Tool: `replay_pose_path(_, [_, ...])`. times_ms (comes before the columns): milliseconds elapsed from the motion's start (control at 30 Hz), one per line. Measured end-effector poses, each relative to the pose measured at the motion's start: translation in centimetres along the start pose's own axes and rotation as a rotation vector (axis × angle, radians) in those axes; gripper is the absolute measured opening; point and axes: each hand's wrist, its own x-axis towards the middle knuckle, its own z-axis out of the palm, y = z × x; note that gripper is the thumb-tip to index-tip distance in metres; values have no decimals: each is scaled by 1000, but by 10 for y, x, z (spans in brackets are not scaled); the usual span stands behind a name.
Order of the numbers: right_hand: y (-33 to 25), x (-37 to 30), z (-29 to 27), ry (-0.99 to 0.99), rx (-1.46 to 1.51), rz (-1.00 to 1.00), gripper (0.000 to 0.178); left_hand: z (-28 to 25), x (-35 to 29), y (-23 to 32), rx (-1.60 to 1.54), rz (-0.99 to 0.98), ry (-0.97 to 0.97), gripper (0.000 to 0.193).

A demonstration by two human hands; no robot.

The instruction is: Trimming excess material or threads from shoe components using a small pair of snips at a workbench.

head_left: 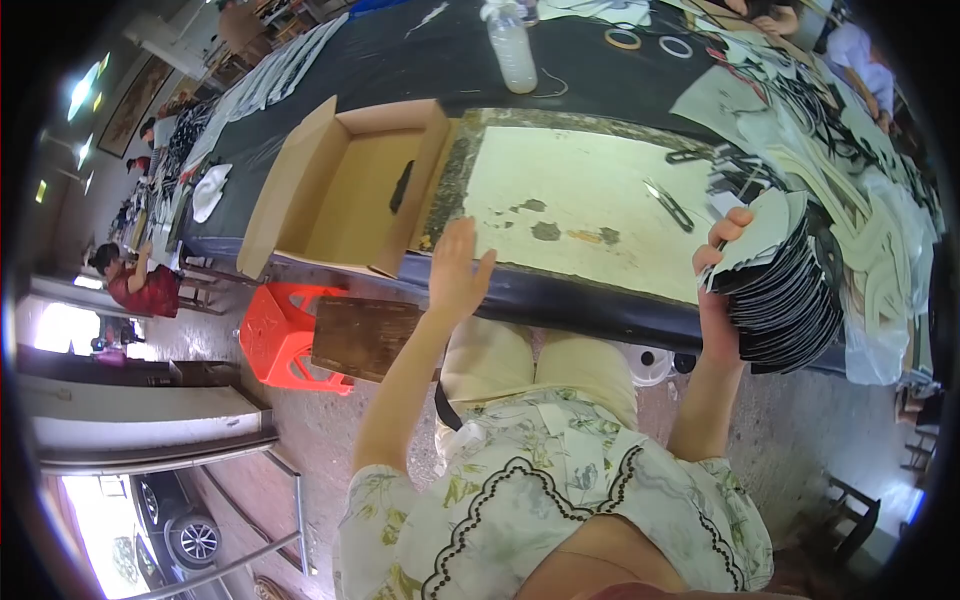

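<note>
While the person sits at the near side of the black-covered table [400, 85], the right hand [714, 312] grips a thick stack of black-edged pieces [785, 305]. Its fingers curl over the pale upper face of the stack, which is held tilted at the right end of the work board, near the table edge. The left hand [458, 275] is empty, its fingers extended close together and its thumb set apart. It is positioned at the near left corner of the white sheet [560, 180]; from where I stand, I cannot tell whether the fingertips touch the surface.

The sheet covers most of the speckled work board [450, 190] and carries several dark blotches. A small dark-handled tool [679, 213] with a metal tip lies on its right part. Immediately left of the board is a cardboard box [350, 195] containing one black item [402, 187] against its right wall. A translucent bottle [512, 55] stands on the far side of the table, with two tape rings [622, 39] to its right. Pale strips [880, 220] are heaped at the right end. A red plastic stool [272, 325] stands on the floor at left.
</note>
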Motion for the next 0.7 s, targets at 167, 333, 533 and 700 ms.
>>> replay_pose_path(167, [18,19,-29,31,-92,37,43,3,36,-17,162,263,-245,73])
replay_pose_path(333, [52,49,-63,135,-79,89,48,-9,79,-34,171,526,-439,88])
replay_pose_path(533, [122,117,-113,214,-93,233,49,-22,74,-42,8,429,-532,88])
replay_pose_path(700, [159,181,-135,225,25,496,59,-22,90,-37,-66,384,-578,78])
